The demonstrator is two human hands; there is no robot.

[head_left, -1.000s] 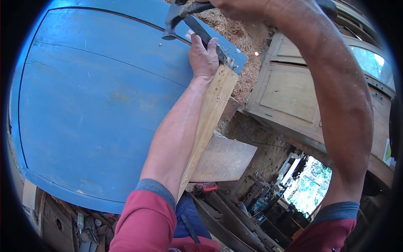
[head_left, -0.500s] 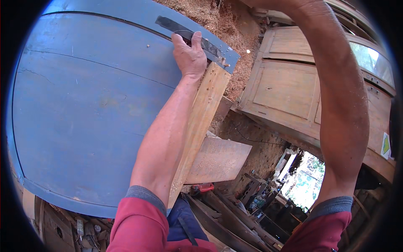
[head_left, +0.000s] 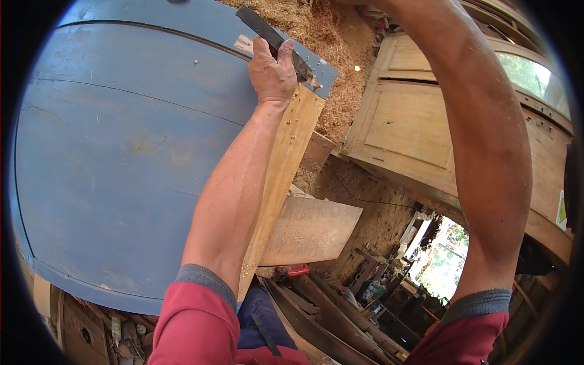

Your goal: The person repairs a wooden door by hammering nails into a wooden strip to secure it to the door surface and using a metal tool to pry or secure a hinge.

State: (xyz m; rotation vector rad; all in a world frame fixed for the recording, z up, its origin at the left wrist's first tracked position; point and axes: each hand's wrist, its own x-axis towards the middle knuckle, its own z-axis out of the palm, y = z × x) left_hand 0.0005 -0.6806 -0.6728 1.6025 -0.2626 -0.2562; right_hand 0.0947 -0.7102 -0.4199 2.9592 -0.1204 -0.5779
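Observation:
My left hand (head_left: 272,76) is closed around the middle of a dark, narrow bar-shaped tool (head_left: 260,24), whose exact kind I cannot make out. It is at the far right corner of a blue-painted wooden panel (head_left: 121,158). Chips and a small light peg-like piece (head_left: 317,86) lie by the tool's near end. Left of the hand, a bare wood patch (head_left: 243,44) shows through the paint. Beside my left forearm runs an unpainted wooden edge strip (head_left: 286,146). My right forearm (head_left: 486,121) reaches up to the top edge, where the fingers are cut off from view.
Wood shavings (head_left: 340,91) cover the ground beyond the panel. A wooden cabinet (head_left: 407,121) with glass lies to the right. A loose board (head_left: 313,230) juts out under the strip, near a red object (head_left: 297,269) and long dark planks (head_left: 328,310).
The bar has shifted and tilted more steeply in my left hand, uncovering the bare wood patch. My right arm has moved slightly up and left. The whole view has shifted a little.

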